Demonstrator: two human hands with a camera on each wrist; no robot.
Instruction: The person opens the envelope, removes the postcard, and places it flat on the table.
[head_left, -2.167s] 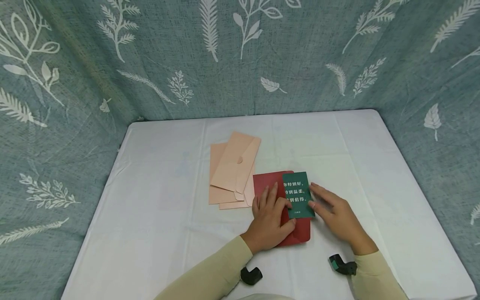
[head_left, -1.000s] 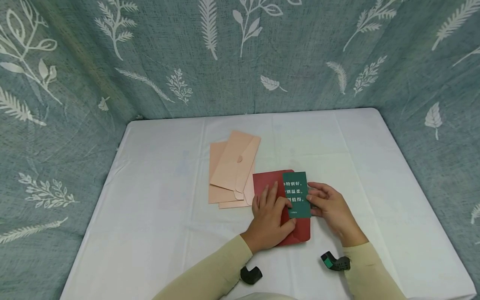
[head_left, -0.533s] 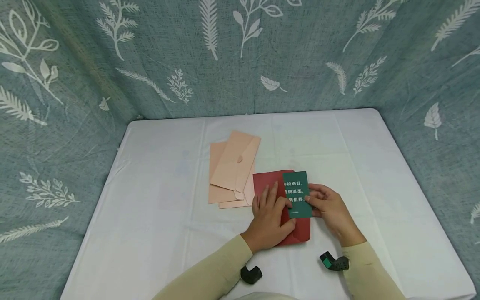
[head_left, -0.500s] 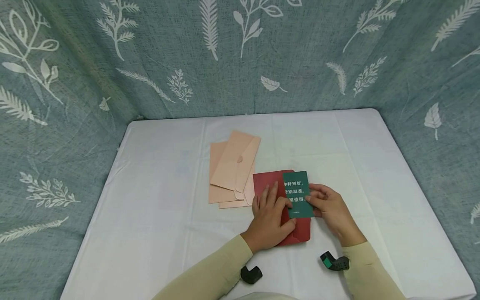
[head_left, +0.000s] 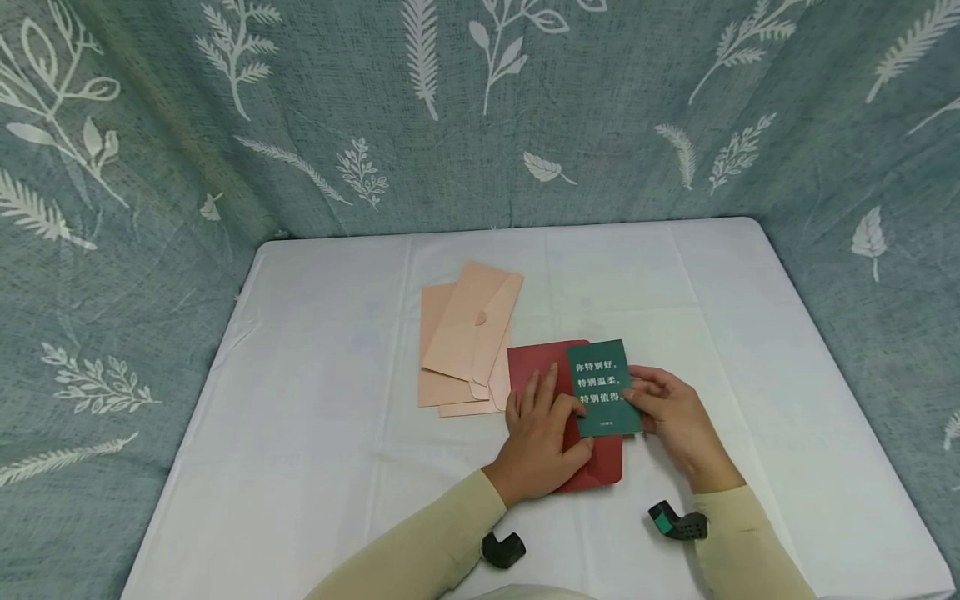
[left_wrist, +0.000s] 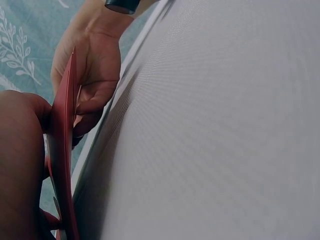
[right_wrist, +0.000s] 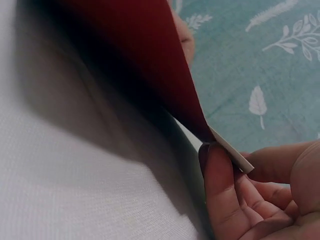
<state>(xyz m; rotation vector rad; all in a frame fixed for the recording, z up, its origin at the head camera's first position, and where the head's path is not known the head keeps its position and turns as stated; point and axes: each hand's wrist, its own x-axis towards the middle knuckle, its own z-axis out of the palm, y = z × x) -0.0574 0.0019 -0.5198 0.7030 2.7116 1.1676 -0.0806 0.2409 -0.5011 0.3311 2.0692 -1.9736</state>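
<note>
Nearest, pale khaki fabric sleeves (head_left: 420,533), soft, a black curved plastic bracket (head_left: 504,551) at each wrist. The left hand (head_left: 542,442) lies fingers spread, pressing on a flat red paper envelope (head_left: 534,358); the right hand (head_left: 681,421) pinches a dark green rectangular card (head_left: 602,385), white-printed, by its right edge, thumb on top. Card sits over the envelope's right part, left edge at the red pocket; can't tell how much is tucked in. Likely risks: too heavy a left press could clamp the pocket and make the card snag or buckle; too light, the envelope slides along; a skewed angle might crease the thin flap. Card looks stiffer, smooth, crisp-cornered. Beyond, peach-coloured matte paper envelopes (head_left: 474,321) overlap in a loose fan, meeting the red one's left side, under or just beside, unclear; a slip could nudge them. White-cloth-covered bench (head_left: 322,358), fold-creased. Far back, grey-green woven curtain (head_left: 450,175), white leaf prints.
</note>
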